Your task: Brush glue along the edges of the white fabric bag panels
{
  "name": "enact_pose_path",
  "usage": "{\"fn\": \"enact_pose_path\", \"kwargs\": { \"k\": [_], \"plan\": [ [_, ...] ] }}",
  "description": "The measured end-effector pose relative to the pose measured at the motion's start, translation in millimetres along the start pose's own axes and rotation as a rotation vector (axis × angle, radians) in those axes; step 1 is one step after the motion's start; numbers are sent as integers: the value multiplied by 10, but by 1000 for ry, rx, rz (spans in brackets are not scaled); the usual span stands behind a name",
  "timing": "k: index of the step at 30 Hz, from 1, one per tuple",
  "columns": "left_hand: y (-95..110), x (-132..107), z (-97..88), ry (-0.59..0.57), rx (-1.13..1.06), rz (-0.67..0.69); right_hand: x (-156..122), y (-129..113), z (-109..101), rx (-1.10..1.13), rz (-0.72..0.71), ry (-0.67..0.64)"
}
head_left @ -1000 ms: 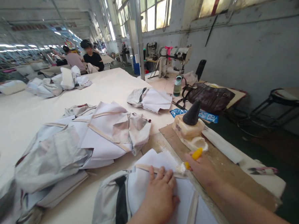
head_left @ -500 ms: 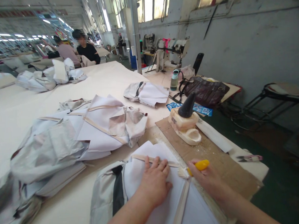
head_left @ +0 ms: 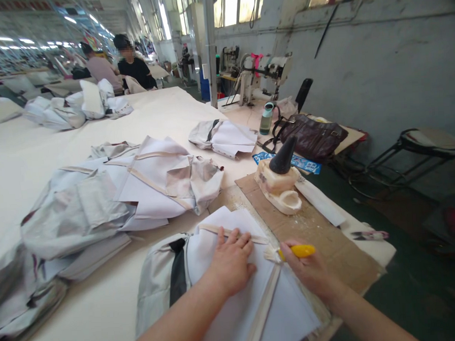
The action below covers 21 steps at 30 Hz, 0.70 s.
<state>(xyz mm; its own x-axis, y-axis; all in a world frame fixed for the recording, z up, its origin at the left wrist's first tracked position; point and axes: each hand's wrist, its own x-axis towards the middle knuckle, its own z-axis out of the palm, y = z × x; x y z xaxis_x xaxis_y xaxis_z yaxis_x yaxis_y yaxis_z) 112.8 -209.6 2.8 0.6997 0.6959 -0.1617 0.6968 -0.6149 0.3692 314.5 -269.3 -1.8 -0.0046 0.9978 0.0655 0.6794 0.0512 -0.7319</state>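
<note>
Left hand (head_left: 234, 260): spread on panel (head_left: 251, 299).
Right hand (head_left: 306, 268): three o'clock, pinching my brush (head_left: 300, 251).
Strip (head_left: 262, 308): smears if I slip, maybe.

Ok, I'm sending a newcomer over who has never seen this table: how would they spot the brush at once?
On the big pale table, find the brown cardboard at the right. By its left edge, the person's right hand holds the brush, bristles over the white panel. A bright yellow handle sets it apart from the white and brown around it.
</note>
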Motion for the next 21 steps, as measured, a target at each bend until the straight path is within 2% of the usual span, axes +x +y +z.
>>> {"fn": "enact_pose_path", "kwargs": {
  "k": [3, 5, 7, 11, 13, 15, 19, 21],
  "plan": [
    [-3, -7, -2, -12, 6, 4, -359, -30, -111, 1, 144, -51],
    [-1, -11, -7, -6, 12, 4, -423, -61, -146, -9, 174, -47],
    [6, -12, -10, -5, 20, 4, -303, -79, -122, -5, 140, -3],
    [20, -8, 2, -6, 53, 3, 149, -46, 11, 32, 21, 141],
    [19, -7, 19, 3, 65, 5, 189, -21, 32, 29, 20, 154],
    [10, -7, 42, 14, 70, 7, -4, -7, 1, 13, 34, 114],
    [-12, -2, 78, 16, 77, 23, -772, -10, -127, -2, 49, 57],
    [-13, 5, 84, 12, 78, 30, -1052, -22, -177, 0, 47, 65]
  ]
}}
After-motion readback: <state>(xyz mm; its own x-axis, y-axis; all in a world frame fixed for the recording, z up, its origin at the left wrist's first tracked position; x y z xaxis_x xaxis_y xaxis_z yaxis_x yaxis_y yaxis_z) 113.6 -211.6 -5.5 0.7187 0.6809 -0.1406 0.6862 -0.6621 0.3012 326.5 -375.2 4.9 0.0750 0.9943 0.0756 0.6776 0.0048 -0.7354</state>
